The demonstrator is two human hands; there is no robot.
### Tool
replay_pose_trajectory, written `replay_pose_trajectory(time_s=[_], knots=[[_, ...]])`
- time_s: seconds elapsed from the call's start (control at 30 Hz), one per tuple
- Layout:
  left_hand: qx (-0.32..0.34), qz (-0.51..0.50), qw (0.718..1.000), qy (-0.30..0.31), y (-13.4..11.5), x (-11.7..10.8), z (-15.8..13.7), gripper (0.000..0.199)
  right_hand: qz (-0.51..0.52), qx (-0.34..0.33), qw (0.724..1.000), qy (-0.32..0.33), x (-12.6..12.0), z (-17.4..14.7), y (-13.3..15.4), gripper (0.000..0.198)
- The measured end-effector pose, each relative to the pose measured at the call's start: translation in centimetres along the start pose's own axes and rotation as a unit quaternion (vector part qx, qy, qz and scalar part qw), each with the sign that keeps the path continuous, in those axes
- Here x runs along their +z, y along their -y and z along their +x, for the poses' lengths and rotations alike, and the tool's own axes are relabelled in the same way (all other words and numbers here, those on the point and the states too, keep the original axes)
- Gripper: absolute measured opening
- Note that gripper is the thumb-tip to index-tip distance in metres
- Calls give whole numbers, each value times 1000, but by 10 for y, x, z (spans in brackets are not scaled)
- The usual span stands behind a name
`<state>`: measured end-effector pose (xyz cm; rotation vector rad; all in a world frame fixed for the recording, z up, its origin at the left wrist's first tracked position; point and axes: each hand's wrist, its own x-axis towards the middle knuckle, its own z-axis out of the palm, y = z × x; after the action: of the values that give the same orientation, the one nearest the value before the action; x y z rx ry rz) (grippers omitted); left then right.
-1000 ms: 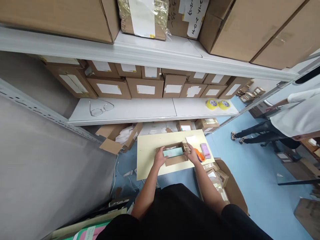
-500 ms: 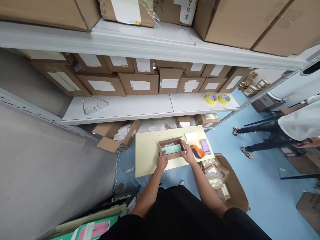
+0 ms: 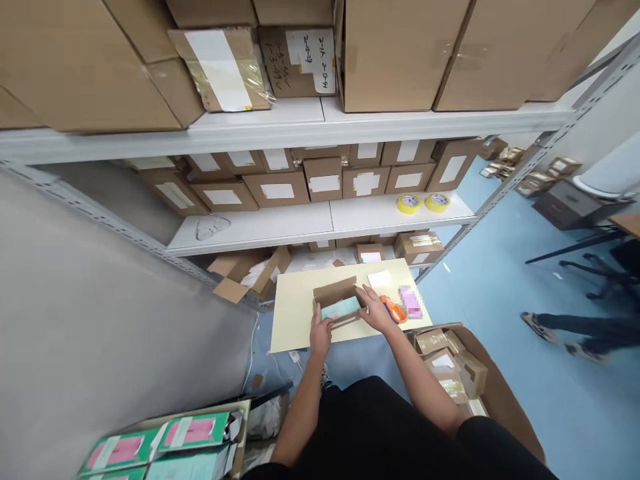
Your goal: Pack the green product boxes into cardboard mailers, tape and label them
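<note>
A small open cardboard box [image 3: 334,292] sits on the pale yellow tabletop [image 3: 293,310], its back flap standing up. Inside lies a light green packet [image 3: 342,308] with a pinkish mark. My left hand [image 3: 321,331] grips the box's left front corner, thumb towards the packet. At the right end, my right hand [image 3: 373,311] holds the side wall and flap. Just right of that hand rests an orange and blue tape dispenser [image 3: 394,309]. Beyond it lies a blurred pink item [image 3: 411,302], and a white paper [image 3: 380,279] is behind.
Ahead stands a metal shelf [image 3: 280,227] with cardboard boxes, two yellow tape rolls [image 3: 409,203] and glasses [image 3: 213,227]. A large carton [image 3: 500,387] of parcels is at right. Green and pink packages [image 3: 195,432] lie lower left. A person's legs [image 3: 575,327] show at far right.
My view has tilted up and shifted. The box's back flap stands higher, and more of the box's inside shows. The other person has moved rightward, mostly out of view.
</note>
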<state>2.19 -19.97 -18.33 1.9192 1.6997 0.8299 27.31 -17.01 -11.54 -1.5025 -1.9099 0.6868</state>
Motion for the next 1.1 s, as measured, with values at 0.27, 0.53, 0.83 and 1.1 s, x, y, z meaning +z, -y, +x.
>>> replay_pose_trajectory(time_s=[0.27, 0.53, 0.83, 1.1], knots=[[-86, 5, 993, -86, -66, -23, -115, 24, 101, -101, 990, 9, -5, -47, 12, 56], [-216, 45, 957, -188, -90, -60, -235, 25, 130, -195, 961, 149, 24, -75, 63, 56], [-340, 89, 885, -306, -89, -95, -384, 25, 145, -302, 895, 296, 101, -135, 172, 59], [-411, 88, 827, -373, -90, -130, -533, 23, 126, -396, 831, 371, 184, -247, 283, 60]])
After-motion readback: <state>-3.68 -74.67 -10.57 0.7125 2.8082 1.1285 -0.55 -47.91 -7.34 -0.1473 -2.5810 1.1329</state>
